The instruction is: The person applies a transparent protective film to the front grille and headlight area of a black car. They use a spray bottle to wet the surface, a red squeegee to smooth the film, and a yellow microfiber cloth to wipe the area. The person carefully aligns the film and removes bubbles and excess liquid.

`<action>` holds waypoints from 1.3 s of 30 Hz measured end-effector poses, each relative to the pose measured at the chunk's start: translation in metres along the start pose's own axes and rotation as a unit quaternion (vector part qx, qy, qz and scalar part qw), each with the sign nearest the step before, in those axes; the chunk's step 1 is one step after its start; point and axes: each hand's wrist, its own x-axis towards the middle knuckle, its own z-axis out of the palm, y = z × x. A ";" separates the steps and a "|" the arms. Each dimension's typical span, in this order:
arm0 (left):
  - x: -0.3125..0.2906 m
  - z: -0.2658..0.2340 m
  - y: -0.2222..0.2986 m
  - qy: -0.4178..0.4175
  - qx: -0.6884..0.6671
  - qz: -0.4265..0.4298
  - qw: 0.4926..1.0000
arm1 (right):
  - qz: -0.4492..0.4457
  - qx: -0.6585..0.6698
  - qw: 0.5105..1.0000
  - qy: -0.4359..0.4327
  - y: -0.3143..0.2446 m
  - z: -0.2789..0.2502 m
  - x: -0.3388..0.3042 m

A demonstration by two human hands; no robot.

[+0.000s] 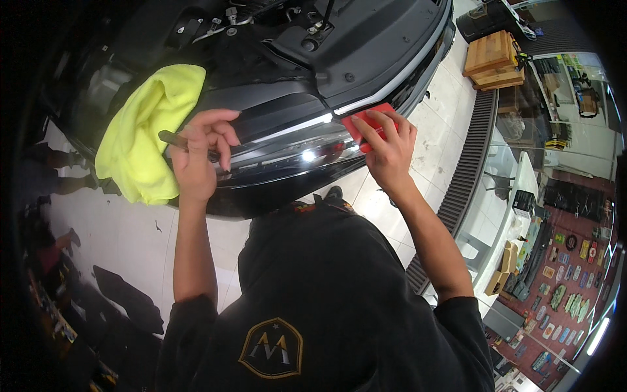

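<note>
My right hand (390,153) presses a flat red squeegee (351,125) against the front end of the glossy headlight (287,140), its fingers spread over the card. My left hand (196,166) is raised over the fender side of the headlight. A slim dark tool (172,138) lies in it between thumb and palm; its kind cannot be made out, and the other fingers are loosely curled. Beside that hand, a crumpled yellow cloth (145,134) drapes over the black car's fender and hangs down its side.
Above the headlight lies the engine bay, with a black plastic cover (379,52) behind the grille. To the right are a floor grate (457,202), a wooden crate (494,59) and a white table (513,215). Pale tiles (137,235) cover the floor.
</note>
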 end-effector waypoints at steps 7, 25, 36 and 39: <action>0.000 -0.001 0.003 0.007 -0.015 -0.007 1.000 | -0.001 0.004 1.000 0.024 -0.005 0.009 0.005; -0.001 -0.001 0.000 -0.018 -0.027 0.010 0.999 | 0.060 -0.017 0.998 0.009 0.009 -0.012 -0.012; 0.001 -0.005 -0.001 -0.027 -0.017 -0.001 0.999 | 0.045 -0.012 0.999 0.028 -0.005 0.003 0.005; -0.001 -0.006 -0.001 -0.015 -0.028 -0.004 0.999 | 0.085 0.009 0.996 0.029 0.004 -0.015 -0.006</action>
